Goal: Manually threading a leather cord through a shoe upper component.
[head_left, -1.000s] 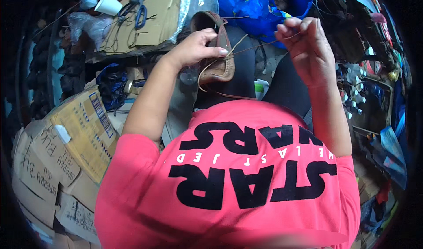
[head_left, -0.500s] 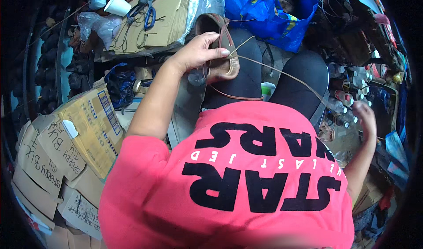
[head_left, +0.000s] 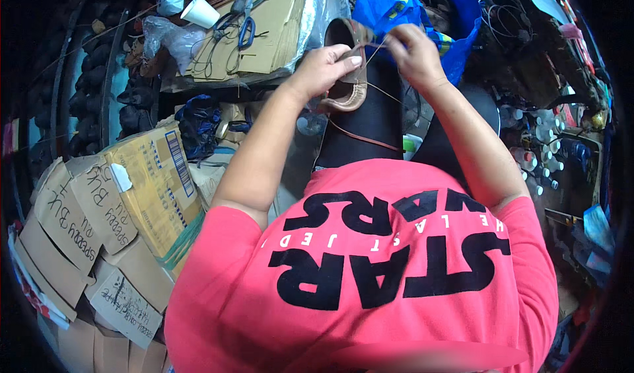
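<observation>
Head view: at your lower left lies a heap of flattened brown cardboard boxes (head_left: 99,221), one face yellow with a striped code label, others bearing dark handwriting and a small white tag. Ahead, flat cardboard sheets (head_left: 277,29) carry blue-handled scissors (head_left: 246,23), with a white paper cup (head_left: 199,14) just beside them and a blue plastic bag (head_left: 396,3) to the right. At your right edge stand small white-capped bottles (head_left: 538,138). Half a second ago your right hand was down low at your right side with the thread drawn out long; it has now come back up to the shoe, while the left hand has kept its hold. Your left hand (head_left: 327,69) is curled around the tan leather shoe (head_left: 347,75), fingers over its side, holding it on your dark-trousered knee, toe pointing toward you. Your right hand (head_left: 413,56) is just beside the shoe's heel end, fingers pinched narrow on a thin brown thread (head_left: 363,138) that loops down across your thigh. Both forearms reach forward, elbows bent outward.
</observation>
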The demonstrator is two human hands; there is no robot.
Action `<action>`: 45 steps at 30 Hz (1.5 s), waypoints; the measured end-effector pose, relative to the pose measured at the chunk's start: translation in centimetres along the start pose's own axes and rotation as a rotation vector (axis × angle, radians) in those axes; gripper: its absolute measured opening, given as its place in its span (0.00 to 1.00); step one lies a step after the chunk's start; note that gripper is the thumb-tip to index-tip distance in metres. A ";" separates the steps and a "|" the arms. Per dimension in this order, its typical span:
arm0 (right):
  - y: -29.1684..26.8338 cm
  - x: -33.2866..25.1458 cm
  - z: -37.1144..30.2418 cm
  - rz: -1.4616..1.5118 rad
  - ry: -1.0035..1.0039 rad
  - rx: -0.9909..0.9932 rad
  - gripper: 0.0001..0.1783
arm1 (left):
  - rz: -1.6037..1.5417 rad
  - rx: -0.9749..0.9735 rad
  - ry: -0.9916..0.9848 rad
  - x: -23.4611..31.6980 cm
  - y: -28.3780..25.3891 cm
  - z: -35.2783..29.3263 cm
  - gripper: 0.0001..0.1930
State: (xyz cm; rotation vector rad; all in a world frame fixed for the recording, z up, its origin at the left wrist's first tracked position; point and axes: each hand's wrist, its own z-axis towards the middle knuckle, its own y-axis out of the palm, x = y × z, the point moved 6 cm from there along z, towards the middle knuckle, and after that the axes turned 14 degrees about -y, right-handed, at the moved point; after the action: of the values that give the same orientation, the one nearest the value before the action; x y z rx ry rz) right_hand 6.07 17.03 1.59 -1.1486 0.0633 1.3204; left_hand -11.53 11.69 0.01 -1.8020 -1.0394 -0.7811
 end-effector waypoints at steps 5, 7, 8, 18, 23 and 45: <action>1.2 2.6 -1.0 1.259 0.600 0.615 0.19 | 0.063 0.227 0.116 -1.0 0.3 1.7 0.17; 0.5 0.3 -0.9 1.378 0.739 0.686 0.20 | 0.179 0.347 0.115 -1.0 0.1 1.8 0.17; 0.2 -0.7 -0.3 1.451 0.572 0.489 0.19 | 0.176 0.339 0.115 -1.0 0.2 1.9 0.17; -9.5 -1.7 -5.9 0.651 0.526 -0.054 0.19 | -0.133 -0.099 -0.104 -0.7 1.5 2.4 0.16; -18.2 -7.1 -13.7 0.458 0.583 -0.511 0.14 | -0.226 -0.349 -0.120 -0.5 -1.1 -1.0 0.15; -22.0 4.8 -27.7 -0.384 0.847 0.272 0.08 | 0.611 0.406 0.095 4.2 -0.5 -5.4 0.20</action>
State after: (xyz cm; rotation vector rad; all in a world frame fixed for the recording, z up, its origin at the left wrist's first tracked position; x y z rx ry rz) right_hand 39.75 5.60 -1.53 -1.3279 0.5904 0.4085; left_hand -10.57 8.32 5.84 -1.5769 -0.4860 -0.2519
